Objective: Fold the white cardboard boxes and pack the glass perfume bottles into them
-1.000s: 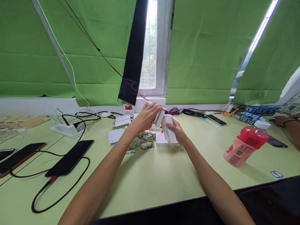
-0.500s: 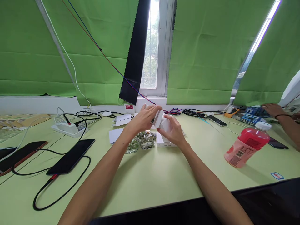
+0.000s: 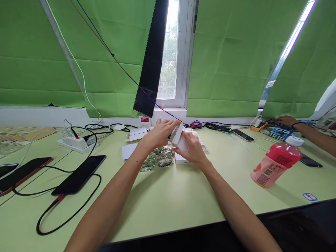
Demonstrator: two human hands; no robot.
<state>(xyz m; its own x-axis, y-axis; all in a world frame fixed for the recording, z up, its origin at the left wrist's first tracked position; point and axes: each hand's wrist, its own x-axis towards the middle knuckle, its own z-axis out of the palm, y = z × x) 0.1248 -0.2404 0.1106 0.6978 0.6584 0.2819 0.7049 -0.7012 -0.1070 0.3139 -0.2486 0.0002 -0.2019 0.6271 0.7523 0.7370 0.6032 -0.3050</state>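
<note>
A small white box (image 3: 177,133), tilted above the table, is gripped from both sides by my hands. My left hand (image 3: 160,133) wraps its far left side, the fingers bent over the top edge. On the right, my right hand (image 3: 193,147) closes round the lower part, fingers along its back and thumb in front. Part of the box is hidden behind the fingers. Just below my left hand stand several clear, rounded glass bottles (image 3: 165,159). A flat white box (image 3: 183,160) with print on its side lies under my right hand.
White card boxes (image 3: 137,133) lie behind my left wrist. Left are a power strip (image 3: 76,144) and a black phone (image 3: 80,175) on a cable. A pink drink bottle (image 3: 277,161) stands right. Another person's hand (image 3: 286,120) touches a blue-and-white box (image 3: 279,132).
My right hand has shifted slightly left and its white piece now sits closer against the piece in my left hand. The other person's hand has moved left.
</note>
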